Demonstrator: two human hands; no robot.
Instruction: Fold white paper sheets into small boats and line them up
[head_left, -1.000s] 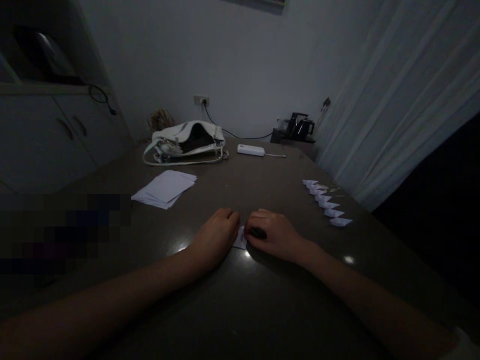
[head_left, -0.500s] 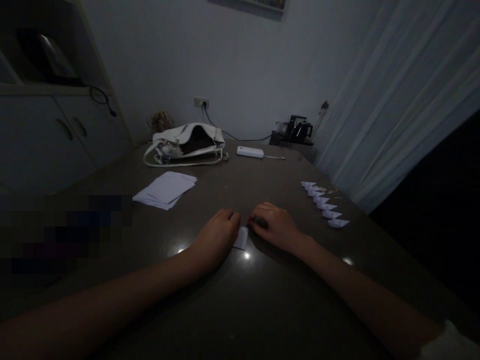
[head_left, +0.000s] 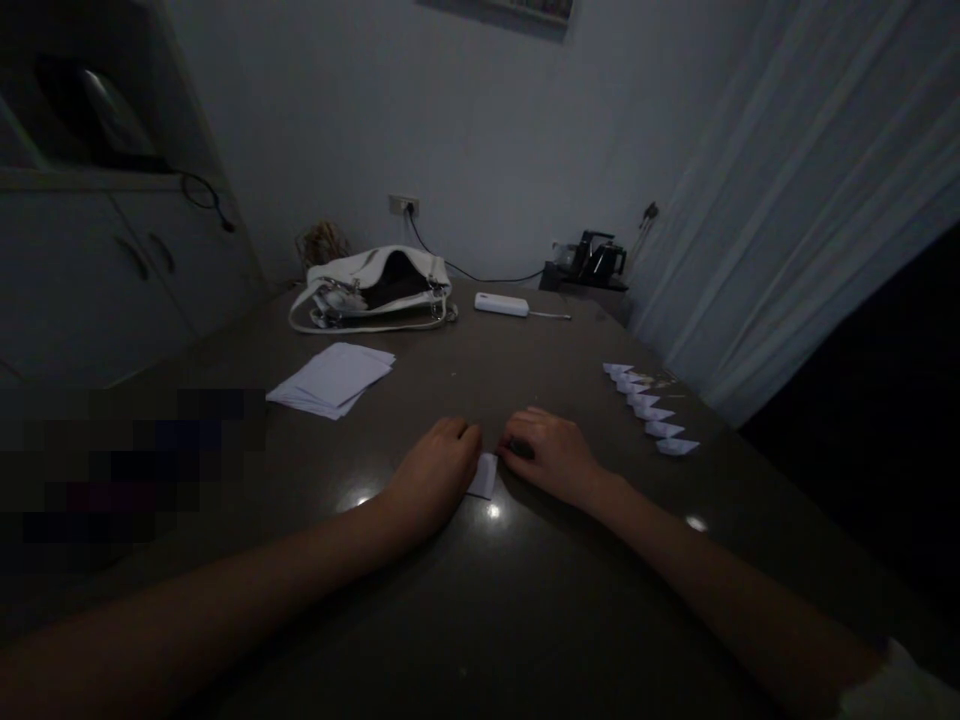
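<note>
Right hand [head_left: 553, 455] has edged rightward beside one small paper [head_left: 484, 477].

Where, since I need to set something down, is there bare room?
Bare, tiny specks aside: nearer than the slip, between left arm and right arm; and beyond it, between the stack and the folded papers. Crowded: around the slip, with left hand over part and right hand alongside; also far left, under the bag.

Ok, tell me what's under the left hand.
A small white paper sticks out on the inner side of the left hand, over the tabletop. The hand hides the rest, so its full shape cannot be seen.
</note>
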